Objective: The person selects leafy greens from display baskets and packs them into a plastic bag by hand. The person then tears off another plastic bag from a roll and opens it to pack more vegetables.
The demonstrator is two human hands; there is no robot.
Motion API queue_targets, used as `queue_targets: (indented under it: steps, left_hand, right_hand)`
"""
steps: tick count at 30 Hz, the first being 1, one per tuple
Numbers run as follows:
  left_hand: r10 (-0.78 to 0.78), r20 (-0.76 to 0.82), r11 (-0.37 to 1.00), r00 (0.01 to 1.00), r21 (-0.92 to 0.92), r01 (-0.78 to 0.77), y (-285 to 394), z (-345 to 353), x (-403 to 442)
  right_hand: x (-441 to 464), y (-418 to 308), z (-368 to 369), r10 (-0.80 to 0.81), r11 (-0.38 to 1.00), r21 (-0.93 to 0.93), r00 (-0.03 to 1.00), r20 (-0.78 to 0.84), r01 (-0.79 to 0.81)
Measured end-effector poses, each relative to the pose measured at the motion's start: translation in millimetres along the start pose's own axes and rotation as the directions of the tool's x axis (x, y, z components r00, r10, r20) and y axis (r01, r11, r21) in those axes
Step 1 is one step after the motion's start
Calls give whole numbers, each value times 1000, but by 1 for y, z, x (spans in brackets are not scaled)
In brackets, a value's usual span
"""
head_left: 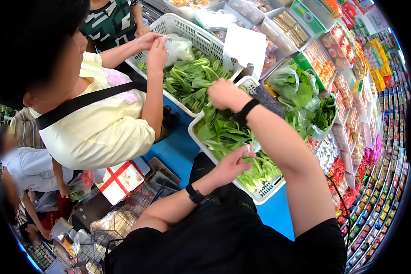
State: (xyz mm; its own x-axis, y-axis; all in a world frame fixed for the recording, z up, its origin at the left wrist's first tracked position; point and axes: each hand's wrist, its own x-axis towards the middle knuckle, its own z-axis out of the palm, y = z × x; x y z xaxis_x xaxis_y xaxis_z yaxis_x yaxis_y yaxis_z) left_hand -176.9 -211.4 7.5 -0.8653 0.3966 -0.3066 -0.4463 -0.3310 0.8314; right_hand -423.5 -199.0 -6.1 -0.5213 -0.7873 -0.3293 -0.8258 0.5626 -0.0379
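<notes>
The leafy greens [220,127] lie in the white basket [272,188] between the right hand [226,95] and the left hand [233,165], the left nearer the pale stalks [255,182]; I can't tell if either grip is closed

Wearer's shirt [223,246]: black, short-sleeved, plain as far as I can see from here. Right sleeve [322,239] ends above the elbow; forearms uncovered. Left wrist: black watch [196,195], dark strap, dark case; display too small to read. Right wrist: plain black band [249,111], fairly broad, soft-looking. Left hand [233,165] and right hand [226,94]: both ungloved. Lower clothing dark; shirt hem not distinguishable.
</notes>
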Motion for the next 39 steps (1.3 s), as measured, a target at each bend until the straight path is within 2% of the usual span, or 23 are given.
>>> queue_targets:
  steps: [3, 4, 5, 7, 8, 11, 13, 15, 17, 18, 20, 21, 23, 24, 25, 27, 29, 31, 34, 35, 36, 37, 39]
  left_hand:
    - [5, -15, 998, 1000, -62, -6, 9, -5, 0]
    - [4, -35, 980, 999, -201, -11, 12, -5, -1]
    - [-3, -14, 979, 1000, -205, 0, 14, -6, -2]
    - [14, -112, 907, 994, -416, -59, 22, -12, -2]
    - [31, -174, 857, 984, -503, -115, 33, -11, 0]
    - [99, -237, 817, 967, -535, -214, 48, -10, 20]
    - [119, -257, 831, 959, -503, -238, 60, -13, 42]
    - [134, -369, 905, 920, -333, -265, 82, -10, 59]
    - [164, -378, 935, 911, -234, -265, 95, -22, 81]
    - [131, -373, 954, 919, -205, -219, 104, -27, 91]
    - [77, -328, 982, 942, -137, -128, 121, -32, 110]
    - [74, -314, 984, 946, -130, -120, 123, -32, 117]
    - [19, -205, 997, 979, -65, -33, 121, -29, 128]
    - [31, -203, 999, 979, 45, -22, 119, -24, 132]
    - [28, -177, 999, 984, 45, -20, 120, -18, 134]
    - [28, -263, 993, 964, 114, 3, 121, -12, 136]
    - [112, -245, 944, 963, 330, -26, 116, -15, 142]
    - [231, -177, 895, 957, 425, -138, 112, -15, 147]
    - [250, -160, 750, 955, 656, -87, 123, -12, 152]
    - [255, -168, 747, 952, 660, -83, 130, -9, 152]
    - [273, -182, 649, 945, 760, -41, 140, -4, 153]
    - [291, -192, 538, 937, 843, 5, 150, 2, 154]
    - [304, -177, 497, 936, 868, 3, 161, 3, 161]
  right_hand:
    - [-1, 57, -21, 48, 982, 165, 971, 233, -88]
    - [-13, 78, -33, 67, 940, 309, 966, 251, -146]
    - [-32, 96, -47, 88, 872, 445, 959, 270, -205]
    - [-78, 121, -59, 196, 651, 714, 966, 167, -255]
    - [-111, 127, -73, 209, 619, 747, 967, 143, -244]
    - [-160, 101, -83, 285, 541, 801, 952, 114, -258]
    - [-172, 81, -79, 390, 355, 915, 920, 41, -192]
    - [-177, 70, -67, 439, 137, 975, 893, 98, -174]
    - [-178, 66, -65, 550, -66, 985, 818, 169, -159]
    - [-178, 69, -60, 566, -78, 985, 807, 170, -153]
    - [-174, 77, -43, 576, -275, 955, 778, 253, -107]
    - [-168, 69, -36, 637, -219, 975, 753, 164, -27]
    - [-166, 51, -38, 656, -170, 983, 737, 161, -64]
    - [-161, 47, -26, 683, -149, 989, 721, 117, -19]
    - [-156, 46, -10, 714, -124, 992, 696, 73, 23]
    - [-162, 46, -7, 723, -84, 996, 689, 48, 19]
    - [-178, 40, -30, 689, -210, 978, 708, 156, -11]
    - [-184, 40, -24, 686, -246, 969, 713, 149, 34]
    - [-188, 42, -30, 611, -341, 937, 775, 161, 74]
    - [-192, 44, -35, 558, -399, 915, 809, 184, 66]
    - [-197, 43, -43, 531, -438, 897, 821, 207, 57]
    - [-199, 44, -45, 528, -436, 898, 825, 203, 59]
    - [-205, 49, -47, 485, -412, 910, 858, 169, 54]
